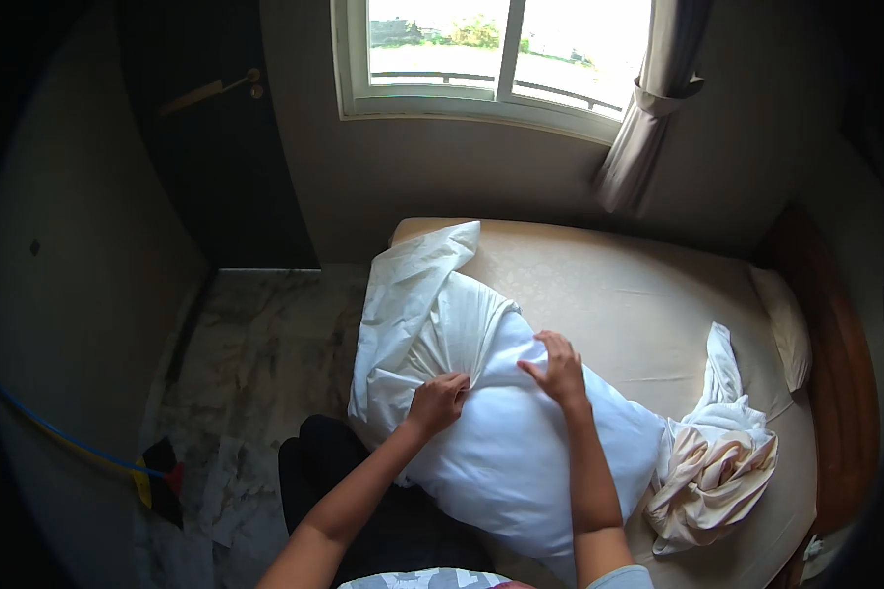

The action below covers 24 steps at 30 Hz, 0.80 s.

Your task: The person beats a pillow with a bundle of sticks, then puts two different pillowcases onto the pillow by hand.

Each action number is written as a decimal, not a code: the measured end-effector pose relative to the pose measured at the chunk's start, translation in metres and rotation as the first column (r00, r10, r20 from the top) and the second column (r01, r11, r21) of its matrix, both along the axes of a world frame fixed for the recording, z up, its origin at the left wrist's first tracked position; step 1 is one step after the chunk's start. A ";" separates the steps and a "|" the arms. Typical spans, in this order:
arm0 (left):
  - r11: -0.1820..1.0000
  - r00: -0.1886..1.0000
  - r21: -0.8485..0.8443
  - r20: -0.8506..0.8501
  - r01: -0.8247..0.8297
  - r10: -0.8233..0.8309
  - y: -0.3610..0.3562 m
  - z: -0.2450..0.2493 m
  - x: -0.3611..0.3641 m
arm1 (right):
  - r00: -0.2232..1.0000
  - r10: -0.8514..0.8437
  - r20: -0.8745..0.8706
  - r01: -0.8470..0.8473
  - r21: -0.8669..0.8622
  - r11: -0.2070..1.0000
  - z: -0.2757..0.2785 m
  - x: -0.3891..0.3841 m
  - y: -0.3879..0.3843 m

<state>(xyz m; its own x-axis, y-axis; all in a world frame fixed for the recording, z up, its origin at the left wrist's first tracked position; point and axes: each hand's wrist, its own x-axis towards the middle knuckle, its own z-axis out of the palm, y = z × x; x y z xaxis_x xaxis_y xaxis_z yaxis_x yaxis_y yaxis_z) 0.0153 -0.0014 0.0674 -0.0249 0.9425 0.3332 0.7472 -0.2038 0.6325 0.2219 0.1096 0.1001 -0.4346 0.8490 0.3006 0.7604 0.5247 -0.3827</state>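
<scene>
A large white pillow [521,452] lies across my lap and the bed, its far left end inside an off-white cover [393,324]. My left hand [440,401] is closed on the gathered edge of this cover, at the pillow's left side. On the pillow's upper right part rests my right hand [557,370], its fingers spread and the thumb apart. The cover's loose part spreads over the bed's left corner.
The bed [619,285] has a beige sheet. To the right lie a crumpled beige cloth [712,481], a white cloth [722,378] and a beige pillow [784,324] by the wooden headboard [835,393]. A broom [159,479] stands at the left wall.
</scene>
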 end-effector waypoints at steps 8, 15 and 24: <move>0.982 0.987 0.111 -0.020 -0.156 0.159 -0.011 0.025 -0.020 | 0.966 0.046 0.253 0.067 -0.419 0.905 0.016 -0.015 -0.011; 0.862 0.915 0.350 -0.033 -0.366 0.402 0.036 0.092 -0.046 | 0.987 0.143 0.070 -0.140 -0.044 0.989 0.078 -0.046 -0.123; 0.922 0.984 0.350 0.000 -0.167 0.178 -0.031 0.082 -0.016 | 0.996 0.066 0.053 -0.063 -0.067 0.996 0.079 -0.056 -0.131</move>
<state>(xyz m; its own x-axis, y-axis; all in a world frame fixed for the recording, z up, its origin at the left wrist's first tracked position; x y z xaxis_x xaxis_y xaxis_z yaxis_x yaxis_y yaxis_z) -0.0005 -0.0328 0.1489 -0.1609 0.7497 0.6419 0.8087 -0.2727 0.5211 0.1655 -0.0215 0.1795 -0.5034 0.8357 0.2196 0.7466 0.5487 -0.3763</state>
